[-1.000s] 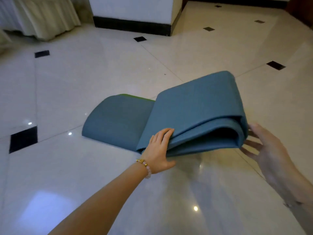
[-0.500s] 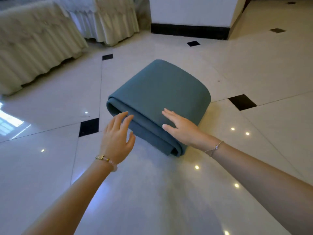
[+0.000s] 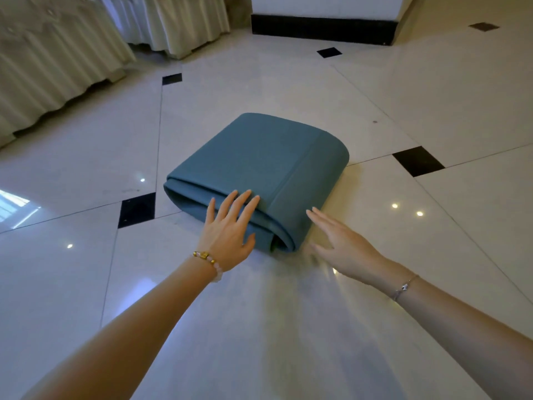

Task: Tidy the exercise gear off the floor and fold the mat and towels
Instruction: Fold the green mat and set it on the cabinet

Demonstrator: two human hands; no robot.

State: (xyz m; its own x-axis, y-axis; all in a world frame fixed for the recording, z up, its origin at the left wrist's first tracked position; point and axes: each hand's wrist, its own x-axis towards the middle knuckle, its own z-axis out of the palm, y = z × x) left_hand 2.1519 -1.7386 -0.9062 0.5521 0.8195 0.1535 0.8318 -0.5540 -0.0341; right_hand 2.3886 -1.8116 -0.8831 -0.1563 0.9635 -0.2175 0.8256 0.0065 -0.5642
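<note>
1. The left hand (image 3: 227,229) lies over the near edge of the folded mat (image 3: 253,168), hiding the layers beneath its palm and fingers.
2. The right hand (image 3: 343,246) is blurred along its lower edge; whether it touches the mat or the floor (image 3: 259,327) cannot be told.
3. At the mat's near right corner the folds sink into shadow, so their number is unclear.
4. Both forearms run off the bottom and right edges.
5. The draped cloths (image 3: 52,67) are cut by the top and left edges; what they cover is hidden.
6. The charm on the right wrist's bracelet (image 3: 405,287) is too small to make out.
</note>
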